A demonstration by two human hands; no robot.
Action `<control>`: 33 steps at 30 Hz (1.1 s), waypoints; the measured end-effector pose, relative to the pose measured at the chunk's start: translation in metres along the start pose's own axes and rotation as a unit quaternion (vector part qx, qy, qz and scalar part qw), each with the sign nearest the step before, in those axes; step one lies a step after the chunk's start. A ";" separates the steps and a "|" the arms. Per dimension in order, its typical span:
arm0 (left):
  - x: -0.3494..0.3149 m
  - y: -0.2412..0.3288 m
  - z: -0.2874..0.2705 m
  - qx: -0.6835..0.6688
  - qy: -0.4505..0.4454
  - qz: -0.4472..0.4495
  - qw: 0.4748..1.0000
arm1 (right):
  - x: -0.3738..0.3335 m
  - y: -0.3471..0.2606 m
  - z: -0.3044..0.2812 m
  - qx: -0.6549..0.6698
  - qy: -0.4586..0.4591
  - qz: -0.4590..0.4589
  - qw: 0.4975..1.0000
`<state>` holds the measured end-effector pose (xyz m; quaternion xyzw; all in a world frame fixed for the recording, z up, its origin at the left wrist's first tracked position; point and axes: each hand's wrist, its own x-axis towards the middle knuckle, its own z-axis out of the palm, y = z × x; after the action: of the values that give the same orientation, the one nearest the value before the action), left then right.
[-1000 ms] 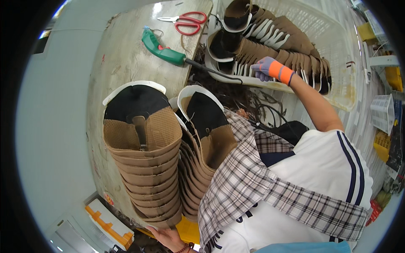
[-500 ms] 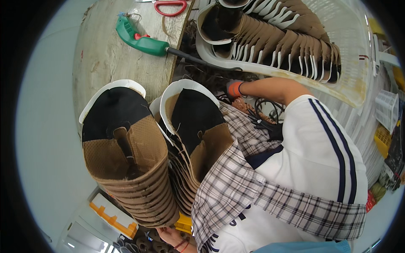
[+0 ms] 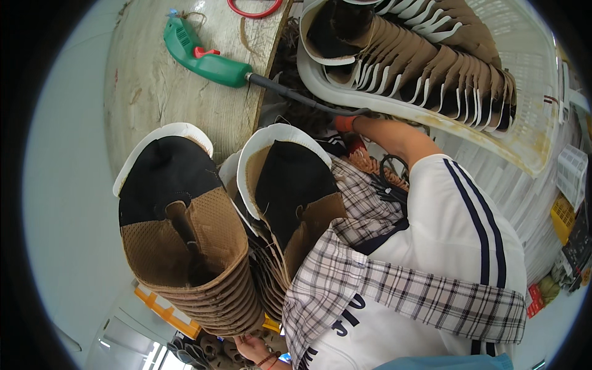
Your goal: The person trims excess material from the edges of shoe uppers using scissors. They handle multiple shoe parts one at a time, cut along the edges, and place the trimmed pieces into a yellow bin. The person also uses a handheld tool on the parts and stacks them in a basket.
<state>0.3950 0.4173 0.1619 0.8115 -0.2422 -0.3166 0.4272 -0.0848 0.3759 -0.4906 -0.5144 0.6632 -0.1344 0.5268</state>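
My left hand, with bracelets at the wrist, grips the bottom of a stack of shoe uppers. They are brown mesh and black with white edging; the fingertips are partly hidden behind the stack. Beside it, against my plaid apron, leans a second stack of shoe uppers. My right hand reaches down past the table edge, an orange-red cuff at its wrist. Its fingers are hidden. Close above it runs the dark cable of a green hand tool with a red trigger, lying on the table.
A white plastic basket at the upper right holds several rows of nested shoe uppers. Red-handled scissors lie on the worn wooden table, cut off by the frame. Coiled black cords hang beside my right arm.
The view has shifted, so the basket and tool appear moved. My right hand's grey glove, partly visible before, is now mostly out of sight. My left hand keeps its place under the stack.
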 end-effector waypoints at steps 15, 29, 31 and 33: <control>0.002 0.067 0.054 -0.035 -0.077 0.229 0.970 | -0.078 -0.003 -0.086 -0.519 -0.043 -0.215 0.826; -0.010 0.116 0.089 -0.035 -0.162 0.265 0.950 | -0.052 0.096 0.018 -0.120 0.077 -0.051 0.989; -0.034 0.113 0.097 -0.040 -0.110 0.257 0.959 | -0.078 0.066 0.023 0.029 0.065 0.015 0.997; -0.034 0.120 0.101 -0.049 -0.123 0.265 0.955 | -0.100 0.045 0.014 0.205 0.077 0.079 0.972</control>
<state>0.2845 0.3236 0.2299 0.6511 -0.4833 -0.3010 0.5019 -0.1061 0.4823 -0.4727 -0.3289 0.6987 -0.2648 0.5776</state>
